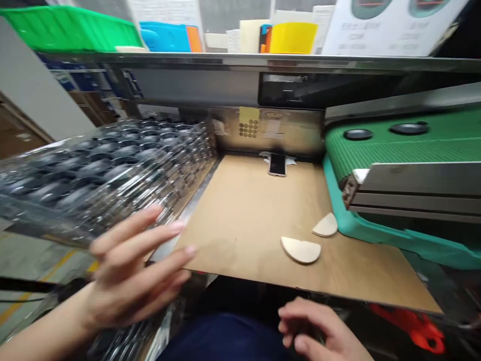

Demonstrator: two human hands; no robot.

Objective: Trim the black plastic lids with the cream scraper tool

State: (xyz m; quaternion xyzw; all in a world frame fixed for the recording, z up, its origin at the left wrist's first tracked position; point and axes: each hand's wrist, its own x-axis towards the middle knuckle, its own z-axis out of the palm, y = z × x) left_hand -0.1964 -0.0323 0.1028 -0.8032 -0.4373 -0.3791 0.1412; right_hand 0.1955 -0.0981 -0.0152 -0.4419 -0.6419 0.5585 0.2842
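My left hand (135,271) is held up over the front left edge of the cardboard sheet (244,210), fingers spread and nothing in them. Right beside it are stacked clear plastic trays (150,185) filled with round black parts (124,150). Low in the view, just below the sheet's front edge, my right hand (319,326) is loosely curled, with a gap between thumb and fingers and no object visible there. Two pale flat pieces lie on the cardboard: a half-round one (301,250) and a smaller wedge-shaped one (326,225).
A phone (277,165) lies at the back of the cardboard. On the right, a green conveyor belt (409,150) carries two black round parts (358,134). An overhead shelf (233,61) holds a green bin (75,30) and a yellow container (293,37).
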